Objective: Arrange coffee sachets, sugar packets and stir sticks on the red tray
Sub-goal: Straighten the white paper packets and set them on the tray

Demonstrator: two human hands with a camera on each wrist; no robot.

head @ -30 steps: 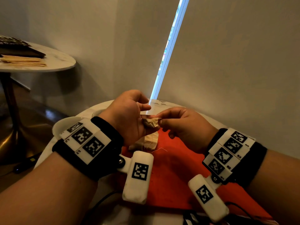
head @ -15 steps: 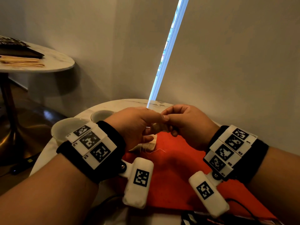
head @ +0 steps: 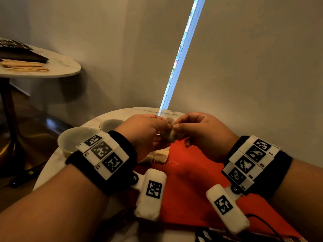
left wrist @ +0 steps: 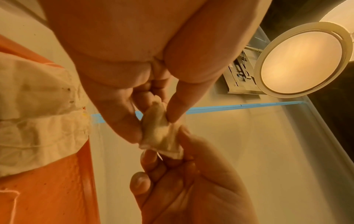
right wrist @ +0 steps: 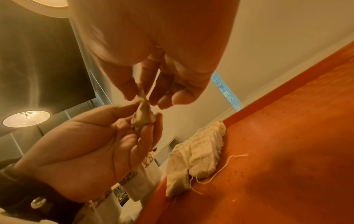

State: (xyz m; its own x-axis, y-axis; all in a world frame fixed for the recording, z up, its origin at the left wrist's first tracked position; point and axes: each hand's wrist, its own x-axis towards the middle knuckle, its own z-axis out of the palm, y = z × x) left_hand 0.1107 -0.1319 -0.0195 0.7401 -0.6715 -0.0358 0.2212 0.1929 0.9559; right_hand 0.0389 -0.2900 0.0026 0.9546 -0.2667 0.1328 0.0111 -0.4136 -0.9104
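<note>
Both hands hold one small cream cloth sachet (head: 170,132) up in the air above the far end of the red tray (head: 192,186). My left hand (head: 148,133) pinches its lower part (left wrist: 157,128) between thumb and fingers. The right hand (head: 197,130) pinches its upper corner (right wrist: 142,113). A pile of similar cream sachets (head: 158,157) with loose strings lies on the tray's far left edge, also seen in the right wrist view as a pile of sachets (right wrist: 199,157). Sugar packets and stir sticks on the tray are not visible.
Two white cups (head: 75,140) (head: 110,124) stand on the round marble table (head: 122,112) left of the tray. A second round table (head: 57,67) at the far left carries light wooden sticks (head: 24,65) and a dark object. A wall rises close behind.
The left hand closed from an open palm onto the sachet. Both hands then rose slightly with it, pinching it between them.
</note>
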